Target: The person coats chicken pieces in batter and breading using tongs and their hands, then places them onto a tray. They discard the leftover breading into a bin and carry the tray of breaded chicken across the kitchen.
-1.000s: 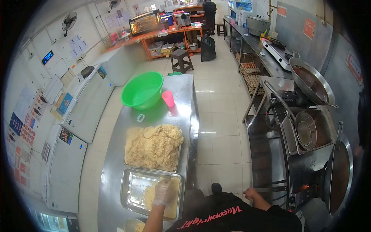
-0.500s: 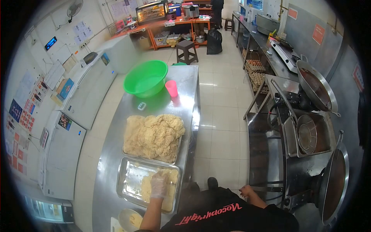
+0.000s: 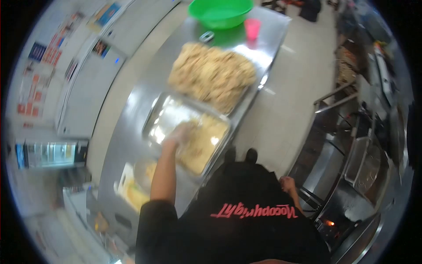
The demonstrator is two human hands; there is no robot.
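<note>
My left hand (image 3: 181, 134), in a clear plastic glove, is over a shallow metal tray (image 3: 154, 118), at the edge of a layer of pale yellow crumbs (image 3: 200, 147). Motion smears its fingers, so their grip does not show. Beyond this tray a large heap of crumb-coated food pieces (image 3: 211, 72) covers another tray. Nearer my left forearm is a metal bowl (image 3: 140, 174) with something yellow inside. My bare right hand (image 3: 288, 184) hangs beside my body near the stove stand, fingers curled in, with nothing visible in them.
The steel table (image 3: 127, 132) also carries a green basin (image 3: 222, 15), a pink cup (image 3: 252, 28), a small white device (image 3: 206, 36) and a white board (image 3: 125, 182). At right stands the cooking station (image 3: 325, 154) with a small flame (image 3: 329, 223). White freezers (image 3: 90, 88) line the left.
The view has tilted down and turned, so the table appears slanted and higher. My gloved hand has shifted from the crumbs toward the tray's barer side. My right hand still hangs beside me.
</note>
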